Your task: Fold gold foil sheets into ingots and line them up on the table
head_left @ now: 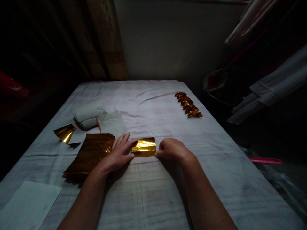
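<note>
A small folded sheet of gold foil paper lies on the cloth-covered table between my hands, with a crease running along its near side. My left hand rests at its left end, fingers spread, the thumb and index finger touching the sheet's edge. My right hand is curled, with thumb and forefinger pinching the near right corner. Beside my left hand sits a thick stack of gold foil sheets, partly covered by that hand and forearm.
Several folded gold foil pieces stand in a row at the far right. Crumpled pale paper and a curved foil scrap lie beyond the stack. A white sheet is at near left. Clothes hang right of the table.
</note>
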A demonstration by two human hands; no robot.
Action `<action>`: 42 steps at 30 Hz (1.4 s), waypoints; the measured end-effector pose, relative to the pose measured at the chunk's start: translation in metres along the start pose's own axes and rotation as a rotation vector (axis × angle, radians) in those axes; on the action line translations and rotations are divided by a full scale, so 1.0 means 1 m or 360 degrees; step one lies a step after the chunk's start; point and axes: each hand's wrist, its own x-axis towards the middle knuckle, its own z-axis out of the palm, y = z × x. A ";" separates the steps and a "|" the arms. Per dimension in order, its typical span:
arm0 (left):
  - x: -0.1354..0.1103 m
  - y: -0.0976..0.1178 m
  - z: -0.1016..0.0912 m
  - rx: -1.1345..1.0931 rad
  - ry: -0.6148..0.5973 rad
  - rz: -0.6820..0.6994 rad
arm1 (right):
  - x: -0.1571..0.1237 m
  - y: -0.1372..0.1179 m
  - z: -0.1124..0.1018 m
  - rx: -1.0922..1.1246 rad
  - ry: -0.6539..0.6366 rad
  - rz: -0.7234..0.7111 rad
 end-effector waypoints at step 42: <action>-0.001 0.038 0.008 -0.0716 0.0903 0.0292 | 0.006 -0.011 0.005 0.0586 0.1881 -0.0488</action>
